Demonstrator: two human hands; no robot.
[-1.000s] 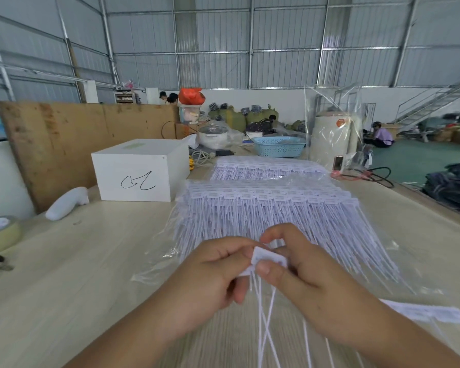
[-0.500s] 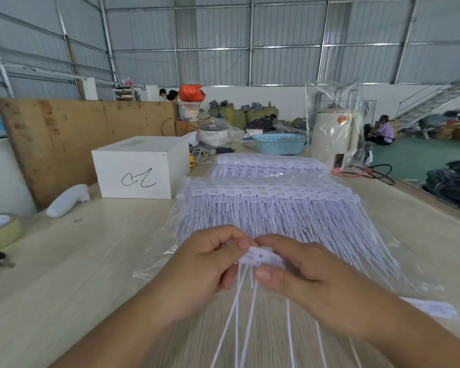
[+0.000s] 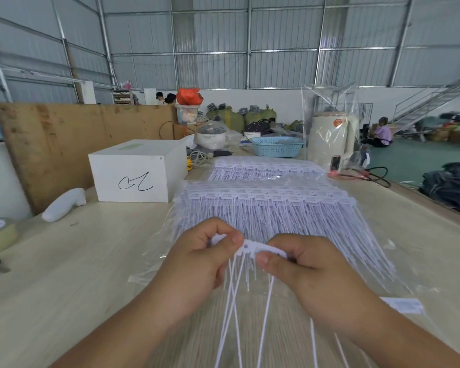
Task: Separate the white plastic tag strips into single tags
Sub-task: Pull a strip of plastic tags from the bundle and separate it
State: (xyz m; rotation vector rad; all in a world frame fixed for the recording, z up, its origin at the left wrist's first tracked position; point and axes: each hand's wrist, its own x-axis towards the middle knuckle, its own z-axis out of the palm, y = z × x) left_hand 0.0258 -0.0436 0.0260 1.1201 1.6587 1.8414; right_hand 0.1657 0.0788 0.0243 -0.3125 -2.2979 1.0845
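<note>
**tagfan88:** Two hands on one short strip [image 3: 260,250] right now, held up over the worktop [image 3: 64,274], just in front of the big pile. Left hand [image 3: 205,261] pinching the left end between thumb and curled fingers, right hand [image 3: 311,269] pinching the right end the same way. Half a second back, bunched up tight between the fingertips; now spread wider, with a flat head and its little round hole showing in the gap. Reads like a joint about to snap, but not split yet as far as visible.

**snapper_k:** Agreed, probably mid-break. Thin white tails [image 3: 239,301] hanging down from the heads, splayed out more than a second ago. Looks like stiff, smooth moulded plastic: flat rectangular heads on top, skinny straight stems below.

**tagfan88:** Plenty left to do though. Huge stack of strips [image 3: 271,208] lying on crinkly clear plastic film just beyond the hands, second stack [image 3: 263,168] behind that. Heads in neat rows, stems fanned like a comb.

**snapper_k:** Also one loose white piece [image 3: 404,305] flat on the worktop by the right wrist. Can't tell whether single tag or label.
</note>
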